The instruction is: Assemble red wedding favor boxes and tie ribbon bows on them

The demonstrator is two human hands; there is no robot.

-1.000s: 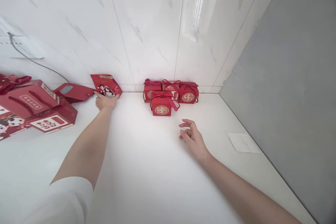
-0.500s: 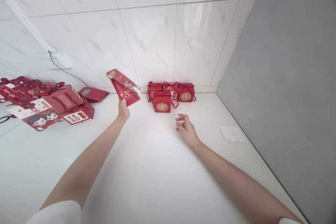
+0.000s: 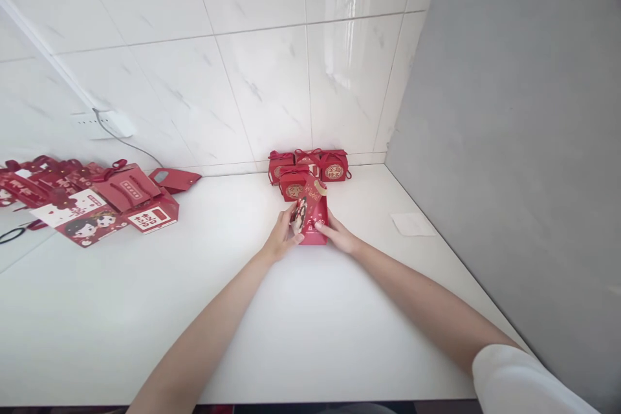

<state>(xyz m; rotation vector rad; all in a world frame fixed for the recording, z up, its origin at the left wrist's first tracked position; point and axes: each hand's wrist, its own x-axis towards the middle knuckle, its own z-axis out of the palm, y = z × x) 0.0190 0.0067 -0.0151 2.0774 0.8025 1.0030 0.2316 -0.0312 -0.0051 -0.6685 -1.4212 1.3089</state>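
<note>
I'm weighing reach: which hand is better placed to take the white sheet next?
Probably the right hand: it is nearer the white sheet, while the left hand is across the red carton. Both hold the carton, so the right would need freeing.

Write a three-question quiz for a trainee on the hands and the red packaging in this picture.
1. True or false: the left hand and the right hand both hold the red printed paper carton.
2. On which side of that carton does the thin white rectangular sheet lie: (a) left, (b) right, (c) underneath?
3. How many small red ribbon-tied cardboard boxes stand grouped just beyond the carton?

Key: 1. True. 2. (b). 3. Four.
</note>
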